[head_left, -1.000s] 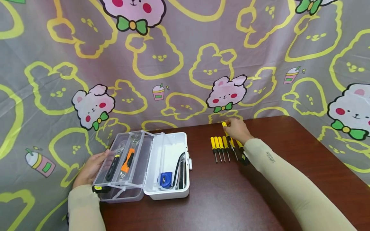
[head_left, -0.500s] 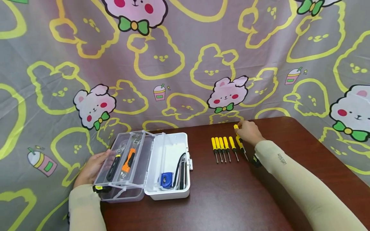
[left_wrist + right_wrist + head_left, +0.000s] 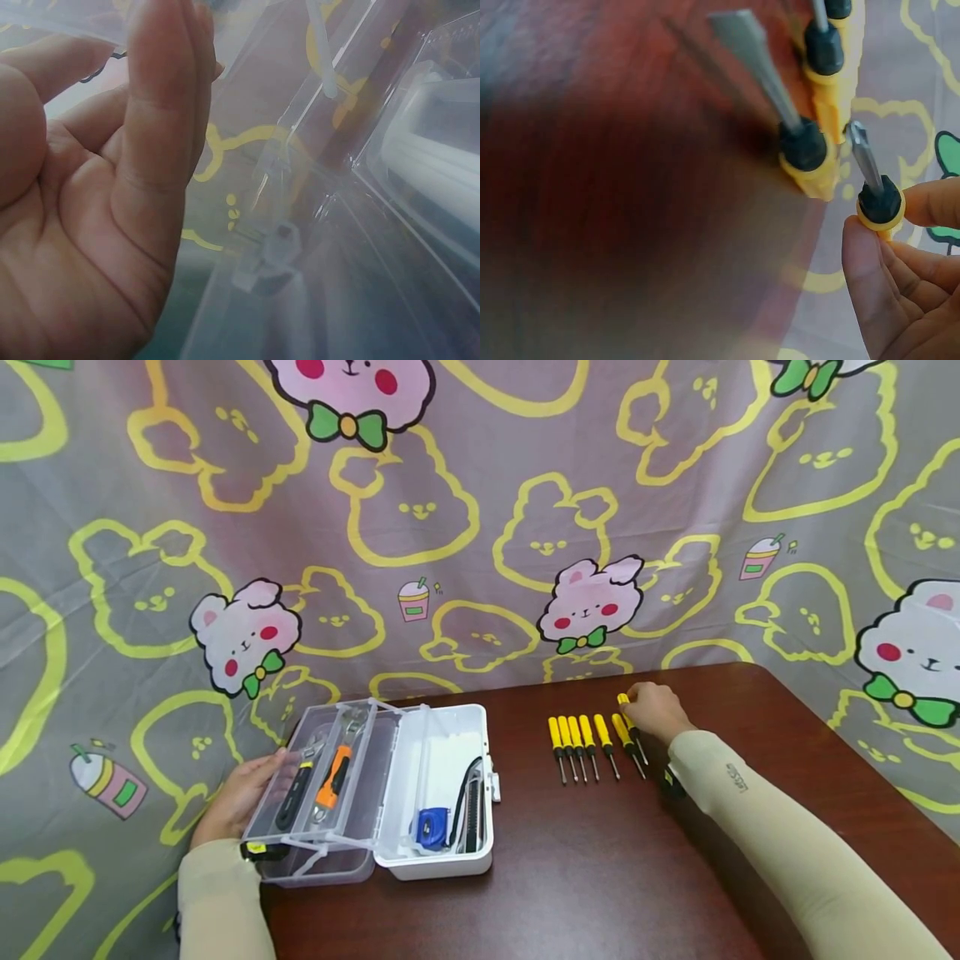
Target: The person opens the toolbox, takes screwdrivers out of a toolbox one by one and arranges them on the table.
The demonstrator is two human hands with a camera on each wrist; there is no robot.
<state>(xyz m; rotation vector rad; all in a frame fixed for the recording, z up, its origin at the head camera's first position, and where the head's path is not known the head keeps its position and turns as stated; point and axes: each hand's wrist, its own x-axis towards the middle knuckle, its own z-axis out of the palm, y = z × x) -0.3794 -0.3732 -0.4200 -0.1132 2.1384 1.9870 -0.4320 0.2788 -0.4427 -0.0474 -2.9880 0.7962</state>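
My right hand [image 3: 658, 710] pinches the yellow handle of a screwdriver [image 3: 625, 703], its shaft angled down toward the table at the right end of a row. In the right wrist view, thumb and fingers close round that screwdriver's handle [image 3: 881, 206], behind its black collar. To its left lie several yellow-handled screwdrivers [image 3: 586, 731], side by side. My left hand [image 3: 238, 797] grips the outer edge of the clear upper tray [image 3: 279, 739] of an open white toolbox [image 3: 435, 867]. Clear plastic [image 3: 360, 247] fills much of the left wrist view.
The tray holds an adjustable wrench [image 3: 295, 795] and an orange-handled tool [image 3: 335, 777]. A blue tape measure [image 3: 432, 828] lies in the white box. A black-and-yellow object [image 3: 673, 782] shows partly behind the right sleeve. A patterned curtain [image 3: 480, 527] hangs behind the brown table [image 3: 570, 877].
My right hand has moved right, leaving a screwdriver in the row and another beside it. It now holds one at the row's right end. My left hand stays on the tray.
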